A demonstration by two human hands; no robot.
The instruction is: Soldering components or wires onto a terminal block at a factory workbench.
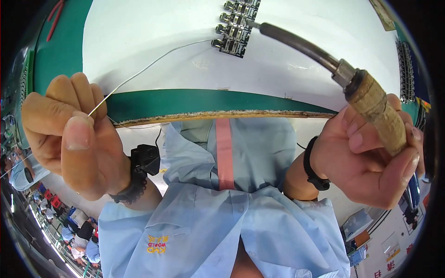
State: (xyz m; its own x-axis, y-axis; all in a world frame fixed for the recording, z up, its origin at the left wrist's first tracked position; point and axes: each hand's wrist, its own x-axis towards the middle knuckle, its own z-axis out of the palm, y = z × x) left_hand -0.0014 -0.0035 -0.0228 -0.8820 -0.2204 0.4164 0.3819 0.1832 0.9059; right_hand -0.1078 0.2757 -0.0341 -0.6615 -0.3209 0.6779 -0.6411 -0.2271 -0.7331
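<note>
Left hand (76, 143), at left of the frame: thumb and forefinger pinched on a thin silvery wire (178, 47), which bows up and across to the lowest metal connector (216, 43) of the dark circuit board strip (237, 34) at upper centre. Right hand (368, 173), at right of the frame: fingers curled round the wrapped handle (373, 99) of a soldering iron (306, 46), tip by the strip's right edge. Hands well apart. Whether wire or tip actually touches the strip — cannot tell.

Strip lies on a white sheet (148, 28) over the green desk (176, 103).

Risks, as judged: a sideways push from the tip could slide or turn the strip, since neither hand steadies it. The wire's long free span looks springy — a slight twist of the pinch could swing its end off the connector. Tip lingering might overheat one place; the iron dipping, through a slack hold, could scorch the sheet
</note>
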